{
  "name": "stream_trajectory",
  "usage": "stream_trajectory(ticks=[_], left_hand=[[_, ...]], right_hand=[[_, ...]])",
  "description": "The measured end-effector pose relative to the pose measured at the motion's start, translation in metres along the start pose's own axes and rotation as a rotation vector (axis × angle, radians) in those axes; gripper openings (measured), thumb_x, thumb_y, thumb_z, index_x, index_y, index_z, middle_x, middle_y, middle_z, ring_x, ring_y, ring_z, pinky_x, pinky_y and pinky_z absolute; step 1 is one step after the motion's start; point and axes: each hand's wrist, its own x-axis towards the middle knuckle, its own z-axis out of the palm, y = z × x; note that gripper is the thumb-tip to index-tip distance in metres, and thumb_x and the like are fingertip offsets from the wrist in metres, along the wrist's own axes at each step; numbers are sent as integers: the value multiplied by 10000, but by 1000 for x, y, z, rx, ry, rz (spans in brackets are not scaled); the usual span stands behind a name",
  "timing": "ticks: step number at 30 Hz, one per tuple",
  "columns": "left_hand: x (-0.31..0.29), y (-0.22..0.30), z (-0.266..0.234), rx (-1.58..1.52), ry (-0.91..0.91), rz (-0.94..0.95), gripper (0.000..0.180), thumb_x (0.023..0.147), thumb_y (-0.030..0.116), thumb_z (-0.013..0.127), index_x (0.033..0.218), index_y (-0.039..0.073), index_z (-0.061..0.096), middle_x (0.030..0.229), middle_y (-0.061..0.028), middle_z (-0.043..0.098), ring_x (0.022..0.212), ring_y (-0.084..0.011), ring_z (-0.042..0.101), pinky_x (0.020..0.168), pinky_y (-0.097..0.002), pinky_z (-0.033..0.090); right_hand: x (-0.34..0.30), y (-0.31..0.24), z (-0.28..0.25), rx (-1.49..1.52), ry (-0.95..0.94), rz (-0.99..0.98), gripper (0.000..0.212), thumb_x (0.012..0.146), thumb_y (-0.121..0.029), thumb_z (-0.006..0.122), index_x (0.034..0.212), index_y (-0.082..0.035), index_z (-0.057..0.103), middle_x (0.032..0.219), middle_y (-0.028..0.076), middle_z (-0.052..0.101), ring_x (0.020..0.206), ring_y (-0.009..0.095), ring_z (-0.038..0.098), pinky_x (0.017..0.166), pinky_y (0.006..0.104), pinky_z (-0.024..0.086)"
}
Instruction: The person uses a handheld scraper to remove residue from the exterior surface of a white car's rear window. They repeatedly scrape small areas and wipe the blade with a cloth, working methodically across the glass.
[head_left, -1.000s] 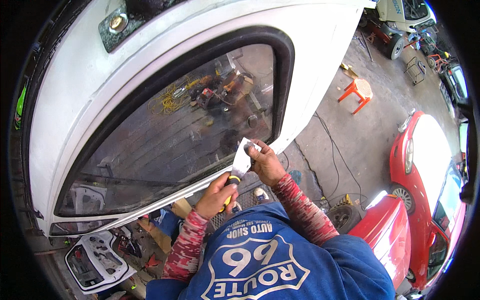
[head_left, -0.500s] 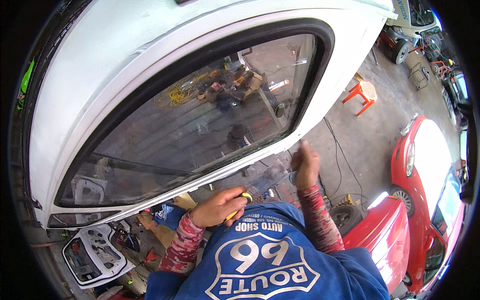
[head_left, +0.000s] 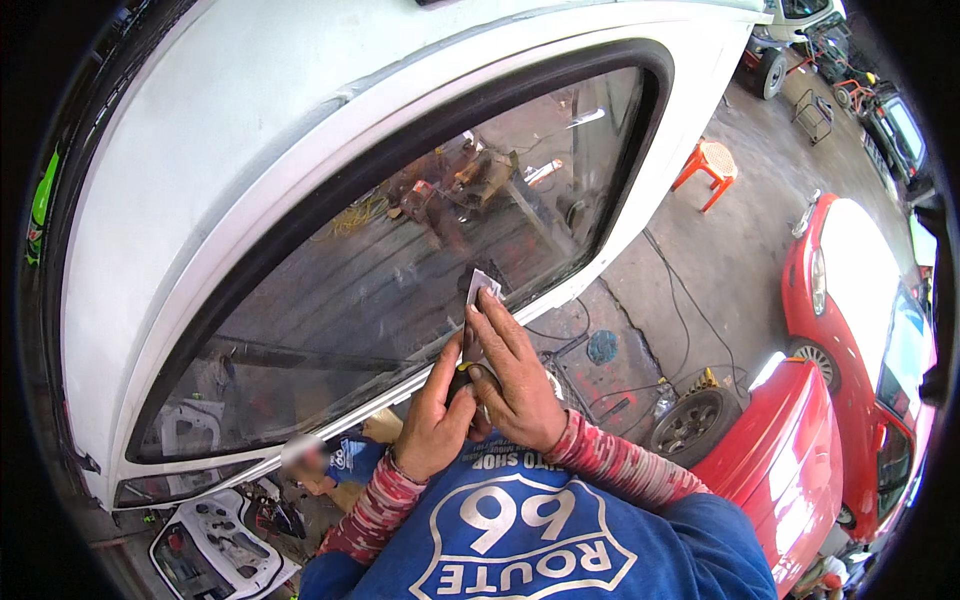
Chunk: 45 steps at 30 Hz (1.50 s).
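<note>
A putty knife with a wide flat blade (head_left: 472,318) and a yellow-and-black handle points away from my chest, seen nearly edge-on. My left hand (head_left: 435,420) wraps round its handle, with the index finger along the blade's left side. From the right, my right hand (head_left: 520,385) grips it too: the fingers lie along the blade and the thumb presses near the handle. Most of the handle is hidden by my fingers. Just beyond the blade stands a white vehicle body panel (head_left: 300,75) with a black-sealed side window (head_left: 400,240); I cannot tell whether the blade touches it.
Right of me are a red car (head_left: 815,265), a red car panel (head_left: 775,460) and a wheel (head_left: 690,425). An orange stool (head_left: 710,168) stands farther off, with black cables (head_left: 685,300) across the floor. At lower left are a white door shell (head_left: 225,545) and another person (head_left: 345,460).
My right hand has come left from beside the panel edge onto the putty knife. The knife has swung so its blade points away from me. The view has shifted slightly.
</note>
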Motion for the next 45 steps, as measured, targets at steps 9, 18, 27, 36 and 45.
stream_trajectory(ticks=[9, 18, 27, 36, 45], left_hand=[[12, -5, 11, -252, 2, -114, 672, 987, 55, 430, 1624, -6, 225, 1627, -242, 343, 1483, -312, 381, 1182, -371, 330], [17, -2, 16, -223, 9, -60, 624, 1038, 57, 435, 1627, 12, 233, 1582, -230, 405, 1439, -291, 440, 1153, -363, 368], [13, 8, 15, -190, 64, -76, 631, 1046, 54, 433, 1644, 76, 233, 1192, -79, 632, 702, -57, 548, 599, -224, 456], [18, 15, 16, -225, 64, -23, 676, 1002, 10, 429, 1646, 89, 239, 1275, -91, 613, 644, -19, 503, 530, -194, 423], [15, 4, 20, -377, 50, -123, 643, 1053, 68, 460, 1650, 103, 226, 1054, -52, 612, 599, -39, 496, 515, -206, 423]], right_hand=[[11, 8, 4, 200, 37, 84, 765, 963, -121, 595, 1621, 16, 229, 1686, 264, 182, 1578, 392, 162, 1270, 430, 165], [9, 13, 5, 217, 8, 70, 763, 960, -92, 601, 1628, -13, 241, 1694, 245, 179, 1584, 379, 150, 1268, 439, 151], [12, 11, 2, 243, 13, 47, 739, 957, -94, 613, 1616, -18, 288, 1692, 236, 203, 1582, 376, 163, 1264, 436, 159], [21, 6, -13, 233, -1, 27, 747, 932, -72, 631, 1605, -14, 314, 1682, 234, 237, 1580, 379, 170, 1266, 449, 153], [23, 0, -23, -10, -129, 46, 776, 916, -210, 628, 1617, -69, 326, 1693, 187, 247, 1577, 395, 174, 1250, 528, 145]])
